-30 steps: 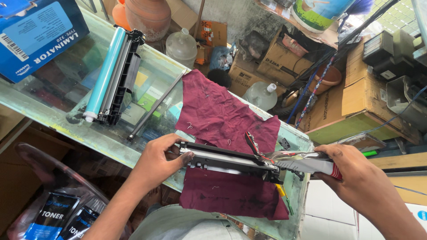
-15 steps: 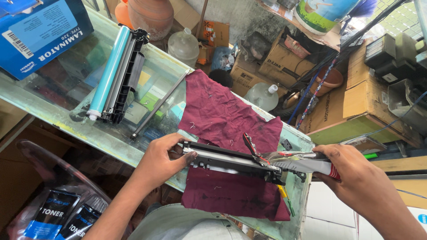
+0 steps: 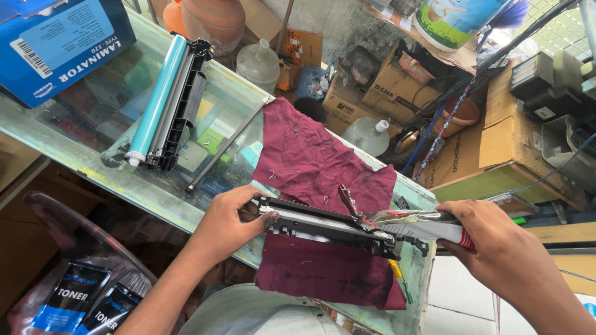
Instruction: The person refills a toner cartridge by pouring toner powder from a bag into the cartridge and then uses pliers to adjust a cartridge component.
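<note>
A: What is seen to have changed over the last second?

B: Very little. The black toner cartridge section [image 3: 329,226] is still held over the maroon cloth [image 3: 323,186], at the near edge of the glass counter [image 3: 81,174]. The left hand [image 3: 226,226] stays clamped on its left end, thumb on top. The right hand [image 3: 503,248] stays closed around a silver pouch with a red end [image 3: 428,226], its open mouth laid against the cartridge's right end. The pouch appears drawn slightly closer along the cartridge than a second ago; the view itself has shifted a little.

A: What is meant by that for the work in hand?

B: It is judged that the pouch is being lined up with the cartridge, not yet emptied or removed. Whether any powder is flowing cannot be told.

A: Hands together or apart?

B: Apart, one at each end, joined only by what is held.

A: Counts?

B: Noted: one cartridge section in hand; one drum unit with a cyan roller [image 3: 164,105] lying far left on the glass; one loose grey metal rod [image 3: 226,146] between it and the cloth; one cloth; one blue carton [image 3: 59,46]; two dark toner packs [image 3: 93,301] below the counter; two clear plastic bottles [image 3: 257,62] behind it; one clay pot [image 3: 214,22].
</note>
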